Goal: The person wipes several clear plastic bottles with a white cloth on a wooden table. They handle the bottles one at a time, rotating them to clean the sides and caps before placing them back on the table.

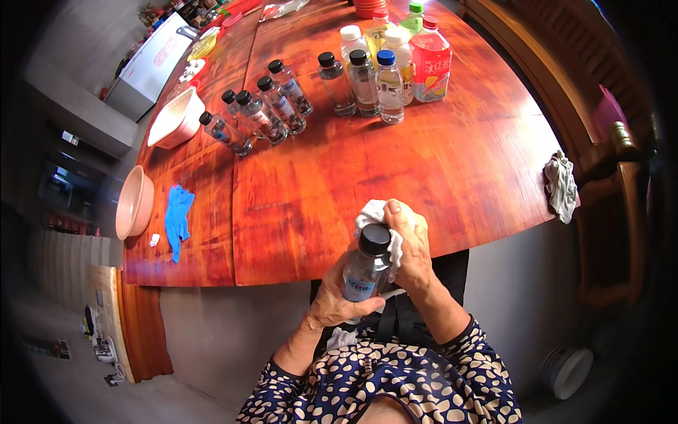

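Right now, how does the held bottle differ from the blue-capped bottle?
Cap: black on the held bottle, blue on the blue-capped bottle.
Support: the held bottle is in the left hand, with the right hand holding a white cloth by its cap; the blue-capped bottle stands on the table.
Shared: both are see-through and capped.

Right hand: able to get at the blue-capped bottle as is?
Probably not right now: the right hand is occupied, holding a white cloth against the held bottle. The way looks free, though; the blue-capped bottle stands at its group's front.
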The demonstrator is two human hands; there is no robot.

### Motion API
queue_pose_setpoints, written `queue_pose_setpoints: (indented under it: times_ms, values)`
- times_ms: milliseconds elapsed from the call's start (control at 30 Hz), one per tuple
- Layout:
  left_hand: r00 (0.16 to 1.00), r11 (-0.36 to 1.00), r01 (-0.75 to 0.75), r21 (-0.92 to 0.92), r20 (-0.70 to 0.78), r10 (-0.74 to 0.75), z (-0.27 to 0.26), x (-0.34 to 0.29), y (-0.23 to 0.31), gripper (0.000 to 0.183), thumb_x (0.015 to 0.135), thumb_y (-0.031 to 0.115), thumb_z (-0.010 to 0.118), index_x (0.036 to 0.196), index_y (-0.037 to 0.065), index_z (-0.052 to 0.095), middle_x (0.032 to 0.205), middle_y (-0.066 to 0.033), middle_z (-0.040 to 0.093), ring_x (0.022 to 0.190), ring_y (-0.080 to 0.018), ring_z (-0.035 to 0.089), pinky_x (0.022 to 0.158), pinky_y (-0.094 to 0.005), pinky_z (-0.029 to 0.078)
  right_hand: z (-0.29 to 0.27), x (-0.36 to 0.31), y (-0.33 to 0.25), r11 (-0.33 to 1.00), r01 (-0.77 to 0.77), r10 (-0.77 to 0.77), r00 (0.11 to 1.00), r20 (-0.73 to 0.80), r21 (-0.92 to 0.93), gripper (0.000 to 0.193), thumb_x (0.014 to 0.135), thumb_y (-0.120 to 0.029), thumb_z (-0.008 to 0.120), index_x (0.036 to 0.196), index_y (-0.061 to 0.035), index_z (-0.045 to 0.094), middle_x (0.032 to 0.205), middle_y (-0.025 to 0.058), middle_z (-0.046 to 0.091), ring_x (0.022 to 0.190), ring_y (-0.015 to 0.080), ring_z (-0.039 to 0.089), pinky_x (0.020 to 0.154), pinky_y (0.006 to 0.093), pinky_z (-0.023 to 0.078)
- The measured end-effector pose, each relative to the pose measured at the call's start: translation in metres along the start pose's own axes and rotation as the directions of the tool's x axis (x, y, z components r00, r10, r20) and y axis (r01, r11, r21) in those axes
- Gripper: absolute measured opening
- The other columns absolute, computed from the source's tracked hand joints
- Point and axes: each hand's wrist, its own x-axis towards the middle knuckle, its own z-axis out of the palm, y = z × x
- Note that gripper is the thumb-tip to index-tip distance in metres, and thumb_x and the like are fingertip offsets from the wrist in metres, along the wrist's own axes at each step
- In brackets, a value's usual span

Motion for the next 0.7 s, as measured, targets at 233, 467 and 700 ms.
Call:
queue_pose_setpoints:
  times_ms: [233,467,700]
  values:
    - [0.954,0.903,0.182,-0.389,0.292,-0.067,-0.002,0.000,0.005,0.064,0.062,0.019,0.084,0.113,-0.004,0.051,0.091,-0.0105,0.062,0.078,-0.0184,0.064,0.072,-0.0302,0.053,-0.021,0.007,0.016,0.937,-0.147,-0.048,0.844,0.535,0.316,0.067,0.079,-0.057,0.060,0.111,0.0024,0.059,0.113,0.0119,0.054,0.100,0.0201,0.054,0.085,0.0314,0.046]
    - [0.941,0.908,0.205,-0.365,0.329,-0.080,-0.001,-0.002,0.010,0.065,0.063,0.020,0.086,0.113,-0.002,0.053,0.093,-0.0098,0.063,0.079,-0.0168,0.064,0.072,-0.0283,0.053,-0.016,0.001,0.015,0.979,0.038,-0.140,0.844,0.518,0.202,0.061,0.065,-0.046,0.080,0.096,0.0043,0.065,0.104,0.0081,0.055,0.096,0.0187,0.054,0.083,0.0307,0.044]
    - [0.978,0.944,0.061,-0.324,0.210,0.009,0.000,-0.002,0.011,0.078,0.065,0.018,0.085,0.127,0.001,0.041,0.101,-0.0075,0.059,0.086,-0.0149,0.061,0.075,-0.0276,0.051,-0.005,-0.011,0.002,0.955,0.294,-0.265,0.913,0.311,-0.049,0.051,0.083,-0.042,0.064,0.105,0.0049,0.063,0.106,0.0090,0.055,0.096,0.0202,0.056,0.084,0.0311,0.044]
